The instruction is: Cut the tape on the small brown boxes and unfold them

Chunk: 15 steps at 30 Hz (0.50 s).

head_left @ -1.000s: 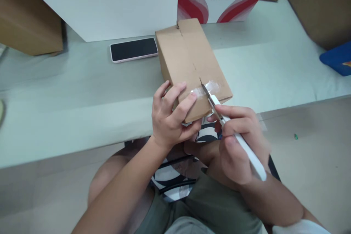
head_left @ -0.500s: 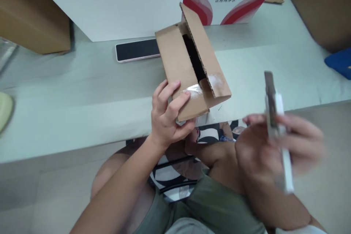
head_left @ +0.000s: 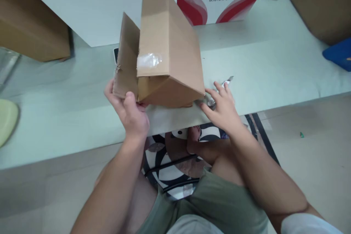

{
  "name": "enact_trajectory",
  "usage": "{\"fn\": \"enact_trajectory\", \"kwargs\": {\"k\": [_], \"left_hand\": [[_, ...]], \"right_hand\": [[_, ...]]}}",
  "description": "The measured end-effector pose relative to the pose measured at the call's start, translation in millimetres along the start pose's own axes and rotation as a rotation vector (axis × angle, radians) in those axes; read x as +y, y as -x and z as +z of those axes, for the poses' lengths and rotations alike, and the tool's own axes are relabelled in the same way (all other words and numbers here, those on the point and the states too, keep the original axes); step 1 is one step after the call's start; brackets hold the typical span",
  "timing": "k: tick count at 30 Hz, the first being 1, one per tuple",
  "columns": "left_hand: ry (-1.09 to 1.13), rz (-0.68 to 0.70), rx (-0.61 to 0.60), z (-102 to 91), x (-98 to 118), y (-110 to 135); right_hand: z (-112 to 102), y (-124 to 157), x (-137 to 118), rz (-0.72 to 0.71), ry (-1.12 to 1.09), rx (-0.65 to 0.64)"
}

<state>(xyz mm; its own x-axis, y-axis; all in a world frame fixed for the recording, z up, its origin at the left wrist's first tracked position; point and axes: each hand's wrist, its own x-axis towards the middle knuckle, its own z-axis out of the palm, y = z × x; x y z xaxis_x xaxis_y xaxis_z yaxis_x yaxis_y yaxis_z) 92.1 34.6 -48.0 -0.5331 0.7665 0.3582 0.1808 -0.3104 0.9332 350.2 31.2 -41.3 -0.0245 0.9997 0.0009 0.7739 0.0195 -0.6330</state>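
Observation:
A brown cardboard box [head_left: 185, 44] is tilted over the table's front edge, one flap standing out on its left side. Shiny clear tape [head_left: 149, 60] sticks to its near top part. My left hand [head_left: 131, 111] grips the flap and lower left corner, thumb in front. Beside the lower right corner is my right hand [head_left: 221, 106], its fingers spread; whether a fingertip touches the box I cannot tell. A utility knife [head_left: 227, 80] lies on the table, partly hidden behind those fingers, its blade pointing away to the right.
A phone [head_left: 115, 55] is mostly covered by the box. Behind stand a large white box [head_left: 109, 7] and a red-and-white water carton [head_left: 219, 7]. Brown cardboard [head_left: 35, 25] is at the left, a pale green object [head_left: 8, 120] at the left edge, a blue item [head_left: 338, 54] at the right.
The box has been turned, so its open flap now faces left. My right hand has put the utility knife down on the table and come to the box. My left hand has shifted left.

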Motion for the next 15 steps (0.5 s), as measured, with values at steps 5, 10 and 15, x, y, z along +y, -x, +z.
{"fn": "enact_trajectory", "kwargs": {"k": [5,10,15], "left_hand": [[0.052,-0.331,0.039,1.5,-2.7,-4.7],[-0.104,-0.323,-0.064,0.0,-9.4,-8.0],[-0.27,-0.141,-0.049,0.6,-10.2,-13.4]], "right_hand": [[-2.4,-0.6,-0.5,-0.125,-0.349,0.027],[-4.1,-5.5,0.6,-0.181,-0.584,0.075],[2.2,-6.8,-0.5,-0.222,-0.552,0.076]]}}
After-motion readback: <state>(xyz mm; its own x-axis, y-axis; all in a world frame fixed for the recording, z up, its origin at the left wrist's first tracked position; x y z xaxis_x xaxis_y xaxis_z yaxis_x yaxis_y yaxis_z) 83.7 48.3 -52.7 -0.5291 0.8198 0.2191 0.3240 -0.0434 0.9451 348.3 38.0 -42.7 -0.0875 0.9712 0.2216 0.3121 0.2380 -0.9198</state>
